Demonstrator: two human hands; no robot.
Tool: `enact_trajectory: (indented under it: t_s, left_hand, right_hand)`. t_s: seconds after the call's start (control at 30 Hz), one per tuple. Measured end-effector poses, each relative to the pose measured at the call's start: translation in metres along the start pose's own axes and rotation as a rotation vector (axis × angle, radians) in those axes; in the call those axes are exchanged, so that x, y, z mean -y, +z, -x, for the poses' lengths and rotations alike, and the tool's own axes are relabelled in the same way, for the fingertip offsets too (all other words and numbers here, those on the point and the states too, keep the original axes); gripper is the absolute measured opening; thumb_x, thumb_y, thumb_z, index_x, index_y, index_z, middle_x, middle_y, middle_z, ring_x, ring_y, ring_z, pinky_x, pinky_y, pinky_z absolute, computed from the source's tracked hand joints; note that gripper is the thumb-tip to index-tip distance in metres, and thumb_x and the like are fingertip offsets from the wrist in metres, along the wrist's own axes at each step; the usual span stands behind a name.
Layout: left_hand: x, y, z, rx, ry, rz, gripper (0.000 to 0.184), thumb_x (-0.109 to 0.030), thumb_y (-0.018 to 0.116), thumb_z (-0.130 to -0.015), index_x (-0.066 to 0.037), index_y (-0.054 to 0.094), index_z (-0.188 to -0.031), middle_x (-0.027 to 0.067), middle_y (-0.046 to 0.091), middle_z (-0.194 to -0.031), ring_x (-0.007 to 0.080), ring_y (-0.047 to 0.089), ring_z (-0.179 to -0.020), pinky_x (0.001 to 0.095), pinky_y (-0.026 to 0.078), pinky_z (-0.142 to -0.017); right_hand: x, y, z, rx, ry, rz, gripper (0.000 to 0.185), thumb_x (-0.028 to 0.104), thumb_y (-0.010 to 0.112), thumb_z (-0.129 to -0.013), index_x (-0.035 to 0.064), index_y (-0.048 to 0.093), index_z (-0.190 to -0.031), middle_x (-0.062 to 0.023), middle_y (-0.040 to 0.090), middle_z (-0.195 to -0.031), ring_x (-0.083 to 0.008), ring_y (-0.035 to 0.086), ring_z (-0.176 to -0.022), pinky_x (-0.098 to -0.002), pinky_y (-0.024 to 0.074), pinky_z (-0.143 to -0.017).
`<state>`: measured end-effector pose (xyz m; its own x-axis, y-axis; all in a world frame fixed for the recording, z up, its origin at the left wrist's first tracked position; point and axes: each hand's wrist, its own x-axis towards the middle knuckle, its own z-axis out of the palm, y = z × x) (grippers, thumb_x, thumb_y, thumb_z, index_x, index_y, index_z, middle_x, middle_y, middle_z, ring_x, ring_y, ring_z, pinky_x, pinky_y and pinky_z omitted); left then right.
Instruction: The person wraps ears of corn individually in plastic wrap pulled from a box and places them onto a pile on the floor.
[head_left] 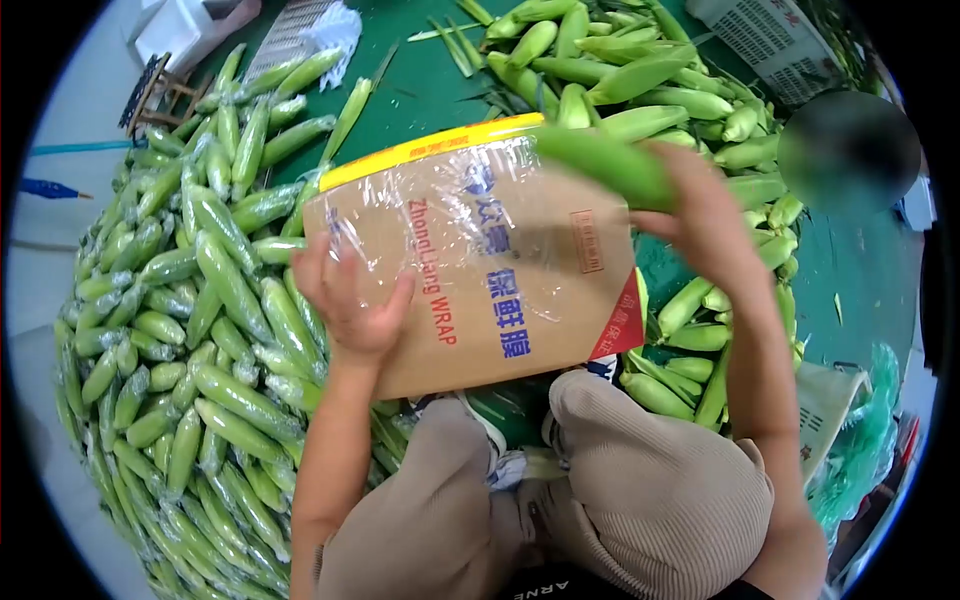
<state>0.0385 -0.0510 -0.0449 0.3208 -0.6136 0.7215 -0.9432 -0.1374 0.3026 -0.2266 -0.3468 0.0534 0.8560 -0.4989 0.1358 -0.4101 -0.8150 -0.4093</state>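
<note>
A brown cardboard cling wrap box [450, 260] lies across in front of my knees, with a yellow strip along its far edge and clear film over its top. My left hand [355, 305] is at the box's left side, fingers spread and holding nothing. At the box's far right corner, my right hand [705, 215] grips an ear of corn [610, 165] in its green husk. The ear is smeared by motion and points left over the box. Part of the right hand's fingers is hidden behind the ear.
Film-wrapped corn [225, 290] is heaped on the left. Unwrapped corn [690, 100] lies at the far right and beside the box. A white crate [770, 45] stands at the back right, a green plastic bag [865, 450] at the right, and a small wooden stool [165, 95] at the far left.
</note>
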Motion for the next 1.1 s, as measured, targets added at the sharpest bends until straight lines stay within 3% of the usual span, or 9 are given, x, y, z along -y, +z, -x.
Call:
enact_trajectory:
  t_s: [0.03,0.13,0.27,0.4,0.6,0.73,0.87,1.03,1.1]
  left_hand:
    - [-0.005,0.005,-0.021,-0.205,0.063,0.041,0.080,-0.046,0.087,-0.080,-0.029,0.056,-0.152,0.0035,0.057,-0.152,0.0313,0.050,-0.143,0.0612,0.023,-0.125]
    - [-0.015,-0.003,-0.057,0.516,0.104,-0.207,0.087,-0.046,0.092,-0.069,-0.020,0.060,-0.147,0.0082,0.065,-0.139,0.0347,0.055,-0.136,0.0583,0.028,-0.122]
    - [0.010,-0.003,-0.046,0.852,-0.249,-0.106,0.083,-0.037,0.093,-0.066,-0.022,0.064,-0.142,0.0106,0.066,-0.115,0.0342,0.064,-0.112,0.0453,0.050,-0.100]
    - [0.018,-0.008,-0.035,0.721,-0.260,0.023,0.075,-0.026,0.094,-0.070,-0.021,0.067,-0.139,0.0132,0.062,-0.106,0.0358,0.063,-0.104,0.0448,0.052,-0.091]
    - [0.018,-0.012,-0.054,0.827,-0.360,0.139,0.075,-0.025,0.093,-0.072,-0.021,0.065,-0.142,0.0130,0.061,-0.104,0.0356,0.063,-0.102,0.0434,0.052,-0.091]
    - [0.023,-0.011,-0.045,0.877,-0.279,0.176,0.074,-0.027,0.091,-0.074,-0.023,0.065,-0.143,0.0124,0.059,-0.102,0.0346,0.062,-0.099,0.0429,0.051,-0.089]
    - [0.017,-0.009,-0.043,0.877,-0.237,0.130,0.081,-0.031,0.092,-0.073,-0.023,0.061,-0.147,0.0125,0.059,-0.101,0.0340,0.062,-0.098,0.0432,0.051,-0.088]
    - [0.026,-0.013,0.004,0.416,-0.674,0.442,0.084,-0.039,0.093,-0.071,-0.012,0.060,-0.144,0.0110,0.062,-0.110,0.0329,0.062,-0.100,0.0438,0.052,-0.094]
    - [0.012,-0.038,0.022,0.353,-0.508,0.085,0.080,-0.044,0.094,-0.068,-0.008,0.062,-0.132,0.0095,0.063,-0.112,0.0320,0.064,-0.103,0.0400,0.050,-0.100]
  right_hand:
    - [0.022,0.029,-0.028,0.011,-0.233,-0.069,0.065,0.022,0.088,-0.079,0.0040,0.060,-0.135,-0.0193,0.065,-0.127,-0.0395,0.063,-0.120,-0.0476,0.0511,-0.102]
    - [0.082,0.099,-0.068,0.175,-0.461,-0.032,0.049,0.023,0.086,-0.079,-0.0001,0.059,-0.112,-0.0180,0.066,-0.112,-0.0357,0.066,-0.109,-0.0453,0.0548,-0.096]
    - [0.063,0.111,-0.063,0.112,-0.468,-0.459,0.061,0.018,0.083,-0.082,-0.0009,0.058,-0.134,-0.0210,0.061,-0.122,-0.0396,0.063,-0.115,-0.0481,0.0530,-0.102]
    - [-0.004,0.044,-0.021,0.435,-0.281,-0.130,0.062,0.011,0.081,-0.079,0.0239,0.066,-0.138,-0.0079,0.065,-0.105,-0.0292,0.064,-0.104,-0.0431,0.0525,-0.088]
    - [0.000,0.102,0.006,0.322,-0.612,-0.068,0.036,0.011,0.076,-0.084,0.0174,0.073,-0.119,-0.0024,0.067,-0.092,-0.0279,0.065,-0.093,-0.0425,0.0504,-0.087]
    - [0.000,0.115,0.044,-0.107,0.149,-0.974,0.036,-0.017,0.065,-0.083,0.0046,0.071,-0.111,-0.0105,0.071,-0.095,-0.0243,0.071,-0.088,-0.0321,0.0541,-0.077]
    - [0.065,0.130,-0.019,-0.150,-0.234,-0.339,0.018,0.008,0.067,-0.096,0.0057,0.069,-0.113,-0.0145,0.073,-0.107,-0.0330,0.069,-0.100,-0.0450,0.0519,-0.091]
    - [0.088,0.138,-0.033,-0.020,-0.376,-0.036,0.054,0.033,0.083,-0.082,0.0092,0.062,-0.126,-0.0108,0.066,-0.111,-0.0299,0.064,-0.106,-0.0410,0.0459,-0.093]
    - [0.085,0.140,-0.038,0.021,-0.357,-0.026,0.064,0.038,0.087,-0.076,0.0103,0.062,-0.128,-0.0105,0.063,-0.109,-0.0307,0.062,-0.106,-0.0418,0.0462,-0.092]
